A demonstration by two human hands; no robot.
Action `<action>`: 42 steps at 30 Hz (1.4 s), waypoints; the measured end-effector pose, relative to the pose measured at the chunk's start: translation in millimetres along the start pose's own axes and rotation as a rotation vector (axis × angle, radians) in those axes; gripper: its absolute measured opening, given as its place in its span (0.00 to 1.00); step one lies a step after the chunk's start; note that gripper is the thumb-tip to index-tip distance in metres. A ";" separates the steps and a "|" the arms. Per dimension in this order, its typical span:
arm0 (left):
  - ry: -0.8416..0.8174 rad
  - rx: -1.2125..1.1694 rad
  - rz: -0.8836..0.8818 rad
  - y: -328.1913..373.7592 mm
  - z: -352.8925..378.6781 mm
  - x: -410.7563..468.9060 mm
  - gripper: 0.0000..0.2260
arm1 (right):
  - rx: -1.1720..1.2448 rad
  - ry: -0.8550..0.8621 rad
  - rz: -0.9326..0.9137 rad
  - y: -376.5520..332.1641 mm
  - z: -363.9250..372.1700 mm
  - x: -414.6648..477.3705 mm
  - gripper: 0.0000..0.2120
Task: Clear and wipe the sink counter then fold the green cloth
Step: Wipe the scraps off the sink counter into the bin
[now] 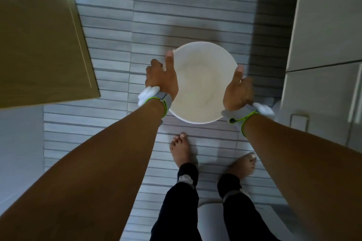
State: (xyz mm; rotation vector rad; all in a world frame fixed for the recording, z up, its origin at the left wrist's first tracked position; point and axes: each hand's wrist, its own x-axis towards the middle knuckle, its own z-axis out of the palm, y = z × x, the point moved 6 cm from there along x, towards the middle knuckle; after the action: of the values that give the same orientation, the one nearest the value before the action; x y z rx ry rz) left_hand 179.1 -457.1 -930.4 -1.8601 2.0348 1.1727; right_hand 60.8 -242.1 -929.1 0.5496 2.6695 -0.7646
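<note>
While hands [162, 78] [238, 92] grip, round basin [203, 76] seems plastic.

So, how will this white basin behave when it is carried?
The white basin probably stays rigid: its rim keeps a round shape between the left hand and right hand. It looks empty, so likely light. Its smooth wall may be slippery.

The person is wearing grey wrist straps [242, 114] edged in lime green, carrying white padding; arms bare, dark trousers [176, 205], grey ankle bands [185, 179], feet bare.
</note>
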 end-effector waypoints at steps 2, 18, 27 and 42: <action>-0.003 -0.042 -0.011 7.5 -7.8 -10.4 0.31 | -0.031 0.003 0.000 -8.8 -14.0 -3.8 0.36; -0.011 -0.186 0.244 159.2 -257.1 -242.4 0.21 | 0.061 0.016 -0.193 -144.8 -311.1 -153.7 0.30; 0.096 -0.166 0.326 175.2 -320.4 -325.3 0.24 | -0.056 -0.263 -0.356 -152.3 -394.0 -211.3 0.27; 0.263 0.088 0.301 202.6 -260.6 -428.2 0.26 | -0.357 0.264 -0.204 -20.8 -597.2 -42.4 0.27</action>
State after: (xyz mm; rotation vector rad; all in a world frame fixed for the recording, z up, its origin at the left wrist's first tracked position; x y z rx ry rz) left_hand 193.2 -298.0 -413.9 -1.7926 2.5369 0.9167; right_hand -22.2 62.3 -419.9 0.3057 3.0444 -0.2607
